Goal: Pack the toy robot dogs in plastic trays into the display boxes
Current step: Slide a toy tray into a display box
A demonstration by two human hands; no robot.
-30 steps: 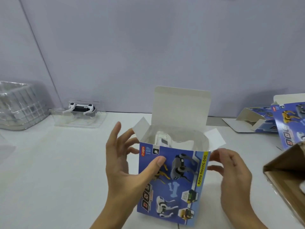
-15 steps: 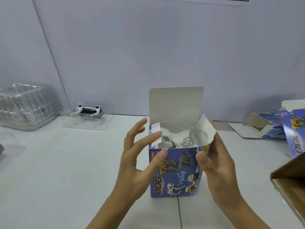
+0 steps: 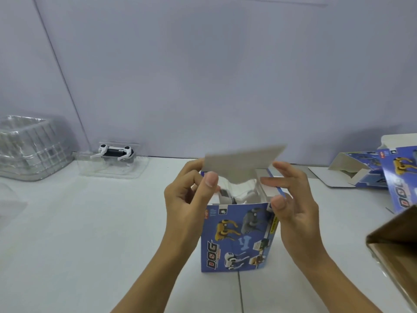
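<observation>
Head view: blue printed cardboard display box [image 3: 237, 238] upright on white table [image 3: 90, 245], top flap [image 3: 243, 163] tilted over the opening.
Left hand [image 3: 187, 199] curls fingers on flap's left edge; right hand [image 3: 293, 199] pinches right side flap. White toy robot dog in clear tray [image 3: 234, 195] sits inside the box. Second white-black toy dog in clear plastic tray [image 3: 115, 159] far left, near stacked clear trays [image 3: 29, 145]. Spare blue boxes [image 3: 370, 170] far right.

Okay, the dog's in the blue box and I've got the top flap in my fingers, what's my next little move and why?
Probably fold the grey cardboard lid flap down and tuck it into the blue printed display box. The white toy dog already sits inside, and the left hand and right hand hold the flap tilted over the opening.
</observation>
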